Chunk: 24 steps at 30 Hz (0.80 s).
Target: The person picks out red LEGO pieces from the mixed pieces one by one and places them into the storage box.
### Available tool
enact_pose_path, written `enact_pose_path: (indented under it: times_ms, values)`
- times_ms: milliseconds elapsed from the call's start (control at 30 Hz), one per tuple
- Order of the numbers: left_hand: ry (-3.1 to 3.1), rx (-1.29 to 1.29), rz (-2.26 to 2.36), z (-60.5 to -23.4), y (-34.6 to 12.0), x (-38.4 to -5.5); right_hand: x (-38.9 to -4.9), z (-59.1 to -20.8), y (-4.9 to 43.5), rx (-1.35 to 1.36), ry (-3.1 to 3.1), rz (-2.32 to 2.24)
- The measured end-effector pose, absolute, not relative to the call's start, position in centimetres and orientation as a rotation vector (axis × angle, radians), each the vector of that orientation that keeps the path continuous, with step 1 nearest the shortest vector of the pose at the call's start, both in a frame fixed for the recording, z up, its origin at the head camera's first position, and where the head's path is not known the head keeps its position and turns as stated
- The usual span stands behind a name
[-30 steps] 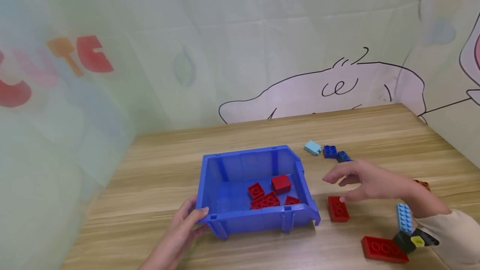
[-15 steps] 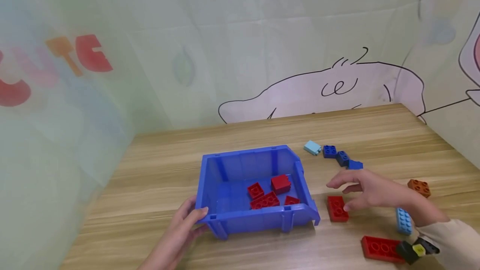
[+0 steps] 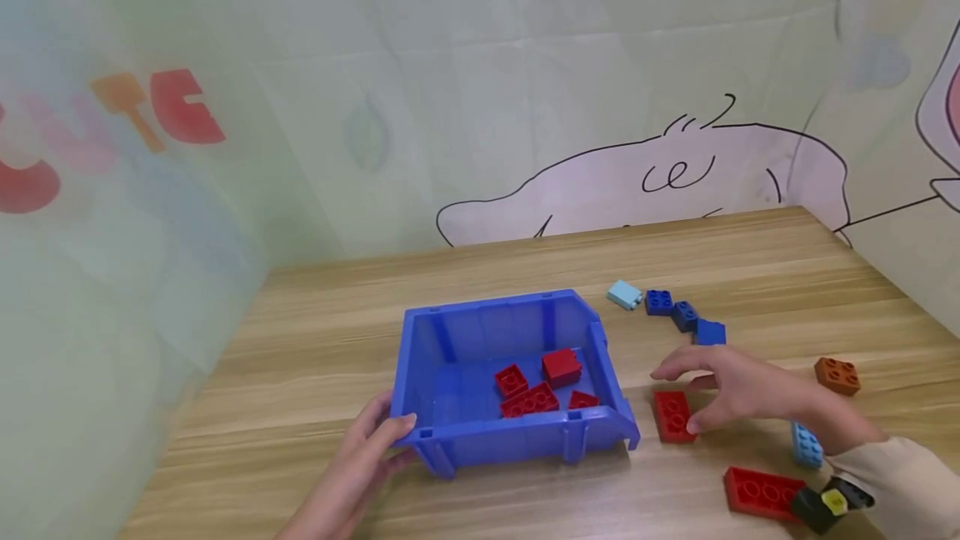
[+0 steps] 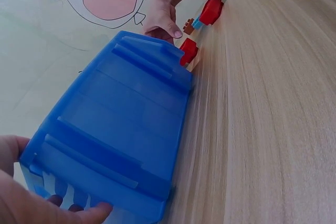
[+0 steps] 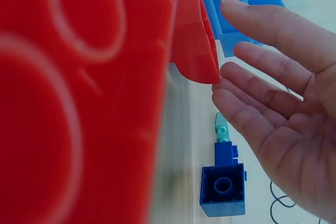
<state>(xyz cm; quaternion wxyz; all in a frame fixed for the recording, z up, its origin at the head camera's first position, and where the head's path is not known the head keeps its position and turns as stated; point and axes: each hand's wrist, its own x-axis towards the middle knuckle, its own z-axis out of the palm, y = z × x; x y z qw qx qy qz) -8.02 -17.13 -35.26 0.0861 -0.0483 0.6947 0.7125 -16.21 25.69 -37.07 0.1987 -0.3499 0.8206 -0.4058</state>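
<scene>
A blue plastic bin (image 3: 502, 444) holds several red toy bricks (image 3: 561, 367). My left hand (image 3: 358, 461) grips its left end, thumb over the rim; in the left wrist view the fingers curl under the bin's edge. A red brick (image 3: 670, 417) lies hollow side up on the table, to the right of the bin. My right hand (image 3: 750, 386) hovers over it with fingers spread and the thumb tip at its right side; whether the thumb touches cannot be told. In the right wrist view, the fingers (image 5: 262, 90) are extended beside the red brick (image 5: 197, 40).
Behind the right hand are a light blue brick (image 3: 625, 295) and several dark blue bricks (image 3: 659, 302). An orange brick (image 3: 837, 376), a light blue studded brick (image 3: 807, 445) and a longer red brick (image 3: 761, 493) lie around the right forearm. A printed curtain (image 3: 480, 107) hangs behind the wooden table.
My right hand has shifted slightly towards the front, with its thumb now lower beside the red brick. More of the dark blue and orange bricks shows. The left hand and bin stay put.
</scene>
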Motion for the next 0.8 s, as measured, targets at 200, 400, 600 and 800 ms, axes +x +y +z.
enact_pose_path:
  times_ms: [200,400,600,800]
  values:
    - [2.075,-0.142,2.126,-35.22,-17.11,-7.97,-16.2,-37.08,25.24,-0.974,2.281,-1.117]
    - [2.074,-0.144,2.12,-35.3,-17.14,-8.0,-16.21,-37.2,24.93,-0.97,2.259,-1.106]
    - [2.071,-0.157,2.111,-35.38,-17.16,-8.06,-16.18,-37.19,24.82,-0.945,2.249,-1.098]
    - [2.077,-0.157,2.1,-35.34,-17.21,-8.12,-16.13,-37.05,24.76,-0.936,2.272,-1.056]
